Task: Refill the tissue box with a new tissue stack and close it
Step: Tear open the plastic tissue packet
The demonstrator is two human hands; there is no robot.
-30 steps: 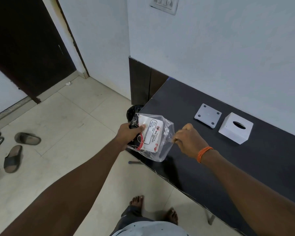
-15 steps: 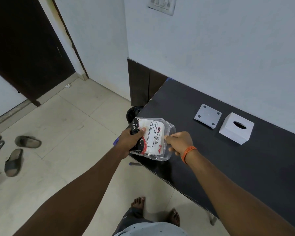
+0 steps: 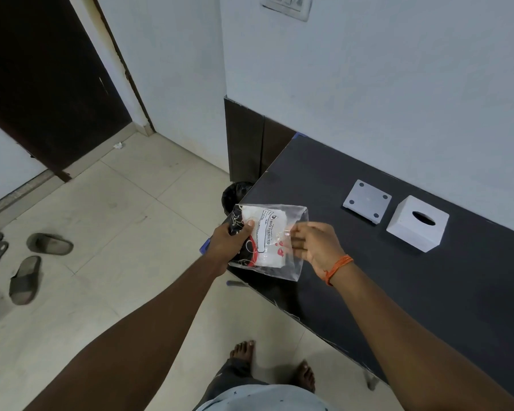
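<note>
Over the table's corner, left hand (image 3: 230,243) grips tissue pack (image 3: 264,236); right hand (image 3: 315,246) pinches its wrapper.

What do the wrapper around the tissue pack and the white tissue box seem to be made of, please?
Wrapper: thin clear plastic film, glossy; it crinkles and the table shows through. Tissue box: probably matte white rigid plastic, with crisp edges and an even surface, though painted wood is possible.

base plate (image 3: 367,206) left of tissue box (image 3: 417,223), on table (image 3: 428,286)
</note>
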